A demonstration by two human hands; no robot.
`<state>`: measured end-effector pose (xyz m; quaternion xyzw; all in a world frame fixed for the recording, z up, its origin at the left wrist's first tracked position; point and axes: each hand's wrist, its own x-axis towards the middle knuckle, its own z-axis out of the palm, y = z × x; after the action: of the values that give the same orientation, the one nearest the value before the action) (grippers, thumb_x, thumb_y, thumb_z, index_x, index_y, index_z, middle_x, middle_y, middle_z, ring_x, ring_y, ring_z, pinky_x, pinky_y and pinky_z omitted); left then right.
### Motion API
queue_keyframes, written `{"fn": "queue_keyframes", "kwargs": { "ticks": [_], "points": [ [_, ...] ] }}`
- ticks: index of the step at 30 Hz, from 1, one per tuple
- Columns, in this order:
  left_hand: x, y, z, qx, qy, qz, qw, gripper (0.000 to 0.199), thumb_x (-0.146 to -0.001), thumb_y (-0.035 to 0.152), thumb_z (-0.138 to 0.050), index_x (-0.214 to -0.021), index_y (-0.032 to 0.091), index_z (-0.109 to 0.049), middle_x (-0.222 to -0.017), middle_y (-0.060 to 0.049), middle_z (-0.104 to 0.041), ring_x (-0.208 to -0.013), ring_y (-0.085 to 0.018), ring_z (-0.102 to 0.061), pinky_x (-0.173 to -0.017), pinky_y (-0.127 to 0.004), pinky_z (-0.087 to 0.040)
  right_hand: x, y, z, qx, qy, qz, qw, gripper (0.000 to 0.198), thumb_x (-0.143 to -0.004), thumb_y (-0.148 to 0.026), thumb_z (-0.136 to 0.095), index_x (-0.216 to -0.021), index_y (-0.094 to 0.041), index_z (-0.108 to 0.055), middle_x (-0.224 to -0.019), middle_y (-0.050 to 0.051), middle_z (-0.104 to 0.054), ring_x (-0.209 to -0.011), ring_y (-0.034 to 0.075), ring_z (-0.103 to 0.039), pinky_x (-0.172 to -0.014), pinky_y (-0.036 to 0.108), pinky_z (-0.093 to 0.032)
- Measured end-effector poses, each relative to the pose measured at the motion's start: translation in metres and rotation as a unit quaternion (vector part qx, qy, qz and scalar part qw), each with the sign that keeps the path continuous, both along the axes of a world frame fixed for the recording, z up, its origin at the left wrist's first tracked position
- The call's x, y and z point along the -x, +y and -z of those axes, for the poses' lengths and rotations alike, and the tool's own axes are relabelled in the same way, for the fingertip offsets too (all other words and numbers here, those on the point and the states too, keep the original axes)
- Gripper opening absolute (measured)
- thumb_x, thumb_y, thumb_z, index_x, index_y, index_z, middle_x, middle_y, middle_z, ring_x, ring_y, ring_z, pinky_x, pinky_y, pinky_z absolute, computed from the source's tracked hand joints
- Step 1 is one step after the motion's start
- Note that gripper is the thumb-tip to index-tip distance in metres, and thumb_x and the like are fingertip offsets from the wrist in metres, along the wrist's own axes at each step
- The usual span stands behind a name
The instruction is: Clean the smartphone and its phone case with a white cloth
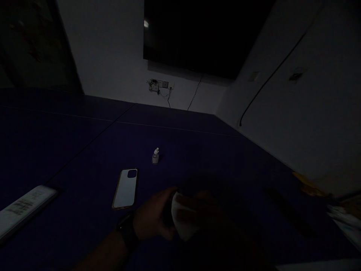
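Observation:
In the dim light my left hand (150, 216), with a black watch on its wrist, is closed around a dark phone-like object (168, 211) seen edge-on. My right hand (207, 207) is in deep shadow beside it. Its fingers hold a white cloth (183, 226) against that object; whether it is fabric or tissue I cannot tell. Left of my hands a phone case (125, 190) with a camera cut-out lies flat. Beyond it a small bottle (155, 156) with a white dropper-like cap stands upright.
A white box (25, 209) lies at the left on the dark blue surface (93, 165). To the right are a long dark item (287, 210), something yellow (308, 184) and a pale packet (345, 218). A screen (197, 34) hangs above wall sockets (158, 85).

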<state>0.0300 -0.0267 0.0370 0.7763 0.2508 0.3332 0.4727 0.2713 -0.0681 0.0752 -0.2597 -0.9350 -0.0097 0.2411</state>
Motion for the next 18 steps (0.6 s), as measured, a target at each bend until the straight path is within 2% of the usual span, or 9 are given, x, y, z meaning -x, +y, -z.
{"fn": "queue_keyframes", "kwargs": {
  "ticks": [4, 8, 11, 14, 16, 18],
  "points": [
    [0.000, 0.001, -0.003, 0.003, 0.005, 0.003, 1.000, 0.082, -0.062, 0.031, -0.089, -0.134, 0.023, -0.051, -0.125, -0.008, -0.067, -0.111, -0.031, -0.064, -0.094, -0.040, -0.051, -0.005, -0.007, 0.004, 0.002, -0.027, -0.031, 0.999, 0.044, -0.106, -0.035, -0.043, -0.149, -0.034, -0.045, -0.145, 0.002, -0.060, -0.125, 0.015, -0.059, -0.101, 0.031, -0.045],
    [-0.001, 0.000, -0.003, 0.009, 0.009, -0.003, 1.000, 0.080, -0.060, 0.018, -0.084, -0.132, 0.024, -0.051, -0.122, -0.006, -0.068, -0.109, -0.030, -0.064, -0.095, -0.040, -0.050, 0.004, 0.006, 0.012, 0.026, 0.041, 0.021, 0.999, 0.049, -0.103, -0.027, -0.039, -0.152, -0.027, -0.041, -0.148, 0.008, -0.055, -0.124, 0.020, -0.058, -0.098, 0.036, -0.048],
    [-0.001, -0.002, -0.003, 0.011, 0.007, -0.010, 1.000, 0.080, -0.061, 0.015, -0.078, -0.135, 0.024, -0.049, -0.127, -0.006, -0.066, -0.113, -0.030, -0.062, -0.099, -0.041, -0.049, 0.013, 0.019, 0.013, 0.098, 0.110, 0.081, 0.986, 0.058, -0.096, -0.015, -0.038, -0.152, -0.028, -0.041, -0.139, 0.010, -0.061, -0.115, 0.022, -0.061, -0.094, 0.039, -0.051],
    [-0.001, -0.003, -0.003, 0.022, 0.016, -0.011, 1.000, 0.079, -0.063, 0.016, -0.077, -0.136, 0.023, -0.048, -0.130, -0.007, -0.065, -0.115, -0.031, -0.062, -0.101, -0.042, -0.048, 0.016, 0.024, 0.011, 0.168, 0.139, 0.118, 0.969, 0.060, -0.093, -0.013, -0.041, -0.151, -0.028, -0.044, -0.123, 0.010, -0.065, -0.103, 0.021, -0.063, -0.087, 0.036, -0.054],
    [-0.001, -0.002, -0.002, 0.015, 0.011, -0.008, 1.000, 0.080, -0.063, 0.017, -0.077, -0.137, 0.023, -0.047, -0.131, -0.007, -0.064, -0.117, -0.031, -0.061, -0.103, -0.043, -0.047, 0.012, 0.023, 0.010, 0.156, 0.124, 0.096, 0.975, 0.058, -0.095, -0.016, -0.041, -0.151, -0.029, -0.044, -0.128, 0.010, -0.064, -0.107, 0.021, -0.062, -0.089, 0.037, -0.053],
    [0.000, -0.001, -0.001, 0.007, 0.006, -0.006, 1.000, 0.081, -0.062, 0.017, -0.079, -0.137, 0.024, -0.048, -0.131, -0.007, -0.064, -0.116, -0.031, -0.061, -0.103, -0.043, -0.047, 0.005, 0.018, 0.010, 0.108, 0.088, 0.047, 0.989, 0.051, -0.099, -0.024, -0.040, -0.149, -0.031, -0.046, -0.140, 0.008, -0.061, -0.115, 0.022, -0.059, -0.094, 0.040, -0.049]
  ]
}}
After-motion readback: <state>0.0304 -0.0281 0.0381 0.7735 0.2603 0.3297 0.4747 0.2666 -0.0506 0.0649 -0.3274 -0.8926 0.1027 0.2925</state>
